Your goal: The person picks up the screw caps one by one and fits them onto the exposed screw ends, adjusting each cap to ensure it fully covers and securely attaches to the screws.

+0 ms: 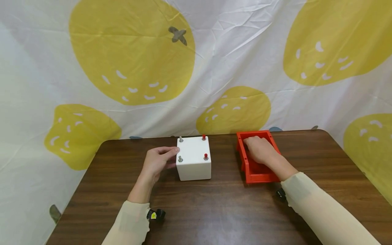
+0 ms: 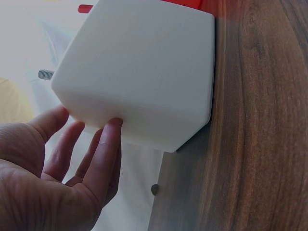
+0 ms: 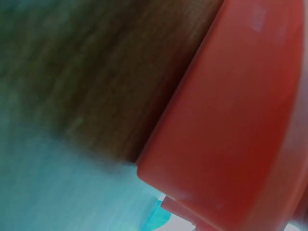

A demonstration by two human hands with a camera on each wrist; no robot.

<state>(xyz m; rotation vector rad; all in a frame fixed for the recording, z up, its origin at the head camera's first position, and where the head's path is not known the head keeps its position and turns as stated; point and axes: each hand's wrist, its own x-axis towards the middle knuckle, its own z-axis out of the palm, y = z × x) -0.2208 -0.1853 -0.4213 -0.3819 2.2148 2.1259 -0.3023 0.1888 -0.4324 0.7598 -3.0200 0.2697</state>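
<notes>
A white box stands on the table with a threaded post at each top corner. The left pair, such as this bare metal post, is silver; on the right is a pair with red caps, one being the near red post. My left hand rests its fingertips against the box's left side, thumb at the top edge, as the left wrist view shows too. My right hand reaches down into a red bin. Its fingertips are hidden there, and I cannot tell whether they hold anything.
The brown wooden table reaches back to a white curtain printed with yellow fruit. The bin stands to the right of the box, a strip of table between them. In the right wrist view the bin's red wall fills the right side.
</notes>
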